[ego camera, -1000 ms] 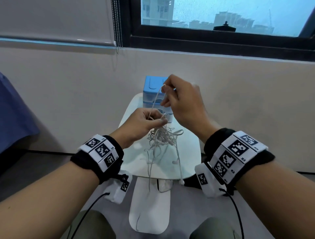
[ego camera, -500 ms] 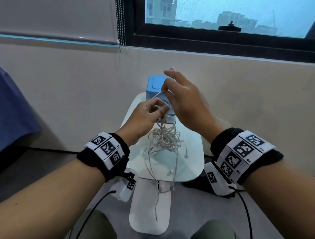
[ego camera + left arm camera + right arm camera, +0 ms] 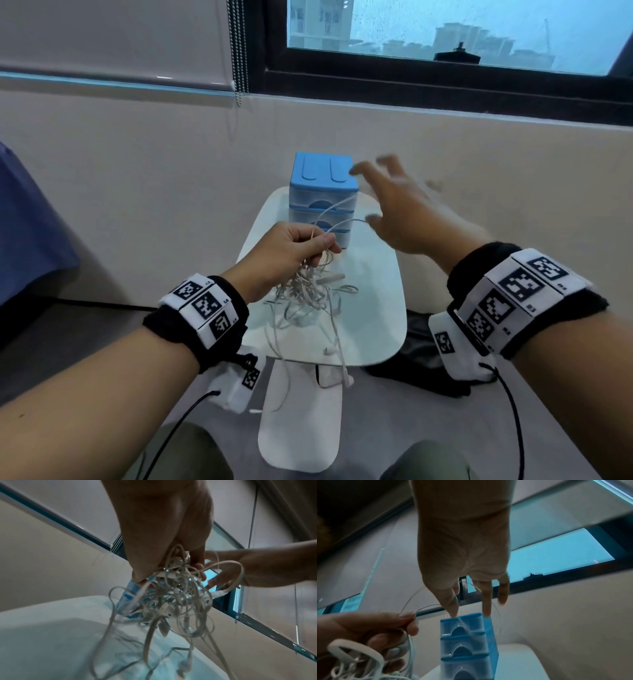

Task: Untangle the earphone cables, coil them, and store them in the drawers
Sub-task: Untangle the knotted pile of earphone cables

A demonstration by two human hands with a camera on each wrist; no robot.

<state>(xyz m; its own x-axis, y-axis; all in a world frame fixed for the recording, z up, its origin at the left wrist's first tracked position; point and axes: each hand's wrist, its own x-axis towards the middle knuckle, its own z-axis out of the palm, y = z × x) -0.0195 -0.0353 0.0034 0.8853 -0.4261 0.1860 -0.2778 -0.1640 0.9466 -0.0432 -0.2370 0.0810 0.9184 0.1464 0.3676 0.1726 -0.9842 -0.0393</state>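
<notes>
The tangle of earphone cables (image 3: 310, 291) is held bunched in the left hand (image 3: 291, 253), its grip curled tight round the top of the knot, above the white tabletop (image 3: 376, 308), with ends dangling past the near edge. The right hand (image 3: 400, 212) is spread wide and blurred; a thin loop appears draped across its fingers (image 3: 452, 601), nothing pinched. Untangling is judged barely begun; one strand must next be drawn free. The blue drawer unit (image 3: 322, 202) stands behind with its drawers closed, contents unseen.
</notes>
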